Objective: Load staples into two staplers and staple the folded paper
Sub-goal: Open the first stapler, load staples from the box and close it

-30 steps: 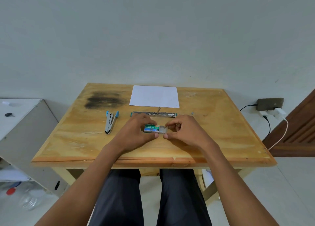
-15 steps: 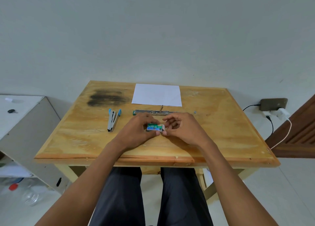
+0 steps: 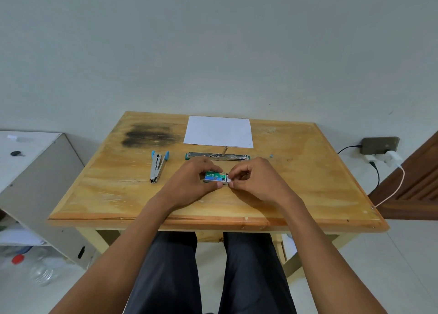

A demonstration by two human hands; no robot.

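Observation:
A small green staple box (image 3: 214, 177) sits low over the middle of the wooden table (image 3: 308, 186). My left hand (image 3: 189, 183) grips it from the left, thumb under its front edge. My right hand (image 3: 256, 182) pinches the box's white inner tray end at its right side. Behind the hands, a green stapler (image 3: 217, 156) lies opened out flat, its metal channel showing. A blue-tipped stapler (image 3: 158, 164) lies to the left, partly open. A white sheet of paper (image 3: 218, 131) lies at the table's far edge.
A dark scorch mark (image 3: 149, 136) stains the far left of the table. A white cabinet (image 3: 35, 171) stands to the left, with bottles on the floor. At the right, a phone (image 3: 380, 145) charges at a wall socket beside a wooden door.
The box's white inner tray, drawn out a second ago, now shows only at its end between my right fingertips. Both hands stay on the box.

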